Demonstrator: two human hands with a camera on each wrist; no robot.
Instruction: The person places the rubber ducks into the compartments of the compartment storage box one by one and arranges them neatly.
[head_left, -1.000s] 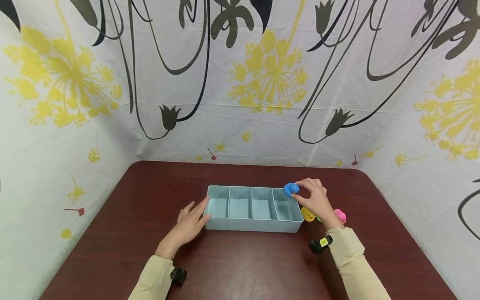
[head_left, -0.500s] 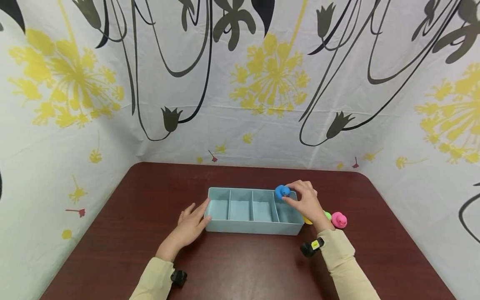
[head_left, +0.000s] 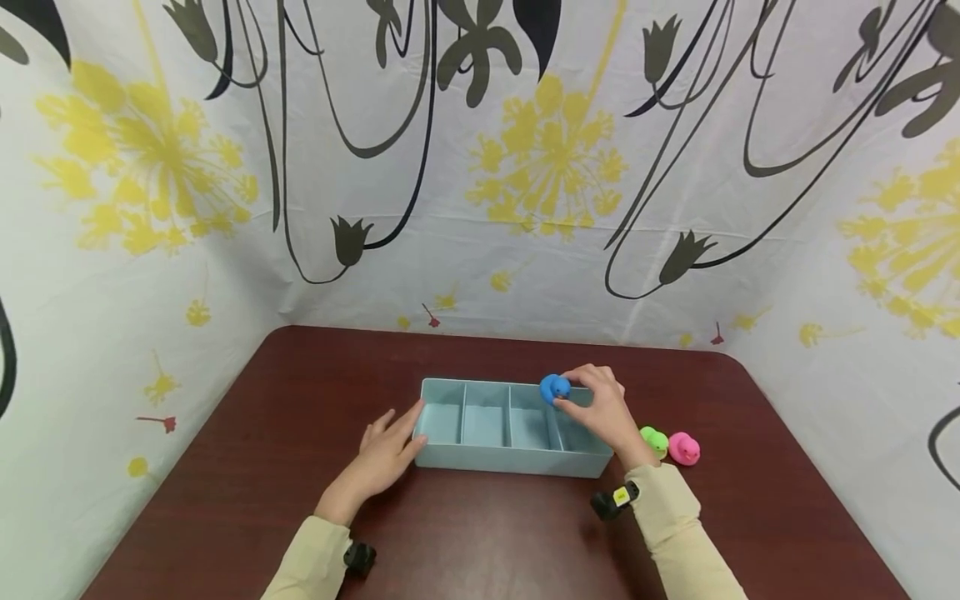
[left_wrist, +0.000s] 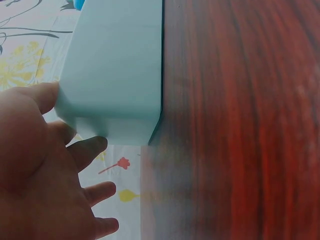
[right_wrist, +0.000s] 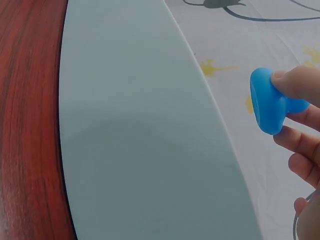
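In the head view a pale blue-green box (head_left: 480,457) with a row of open compartments stands on the table. My right hand (head_left: 606,412) pinches a small blue rubber duck (head_left: 553,389) between thumb and fingertips, above the box's right part. The right wrist view has the blue duck (right_wrist: 267,102) held over the rim, beyond the long front wall. My left hand (head_left: 382,454) rests on the left end of the box; in the left wrist view its thumb and fingers touch that corner (left_wrist: 112,100), the other fingers spread.
To the right of the box, beside my right wrist, a green duck (head_left: 655,441) and a pink duck (head_left: 683,448) sit on the dark red-brown table (head_left: 480,533). A white patterned cloth (head_left: 420,208) hangs behind and at both sides.
My right hand has carried the blue duck leftward over the box. The green and pink ducks have come into fuller view; the yellow one is now hidden. My left hand stays at the box.
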